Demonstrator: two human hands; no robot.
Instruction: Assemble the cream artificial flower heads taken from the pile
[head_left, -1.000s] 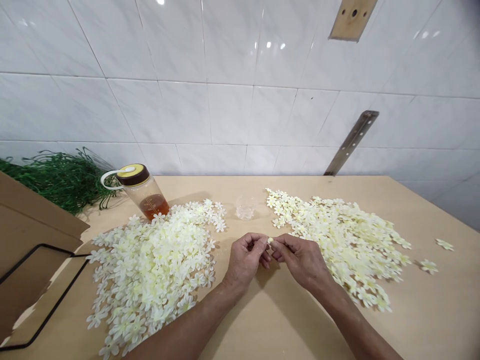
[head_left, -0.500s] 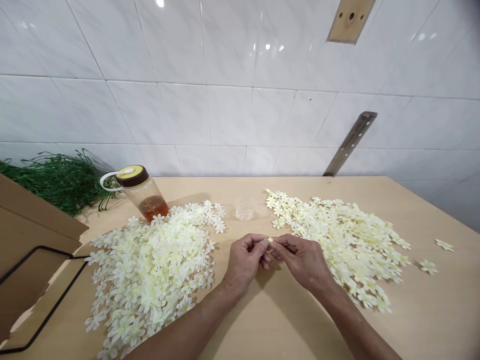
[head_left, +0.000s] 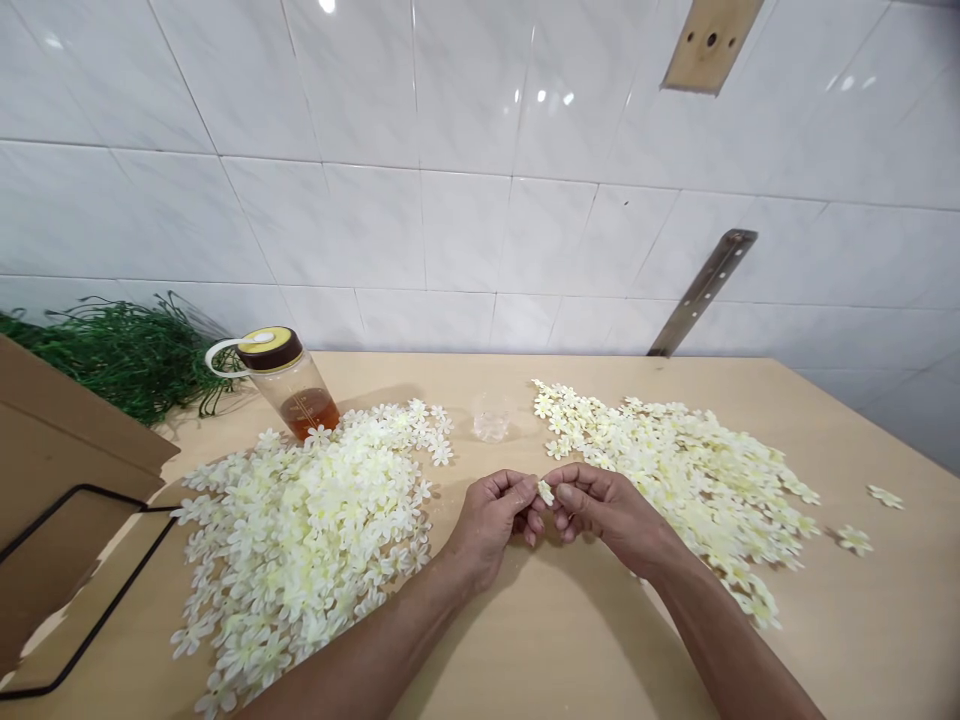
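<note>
My left hand (head_left: 489,520) pinches a small cream-white artificial flower (head_left: 546,492) between thumb and forefinger. From the other side, my right hand (head_left: 611,510) has its fingers closed at the flower's edge, with the forefinger tip touching it. Both hands are raised a little above the table. A large heap of loose white flowers (head_left: 307,540) lies left of my left forearm. Behind and beyond my right hand spreads a second, yellower pile of flowers (head_left: 697,480). A small clear cup (head_left: 491,420) stands just past my hands.
At the left back, a bottle with amber liquid (head_left: 309,410) touches the heap. Green artificial stems (head_left: 127,350), a brown cardboard box (head_left: 67,480) and a black wire frame (head_left: 97,640) occupy the left side. A tiled wall (head_left: 450,230) bounds the wooden table (head_left: 555,650).
The flower between my fingertips has turned, so more of its petals show. My right fingers have shifted and loosened slightly. The whole view has moved a little.
</note>
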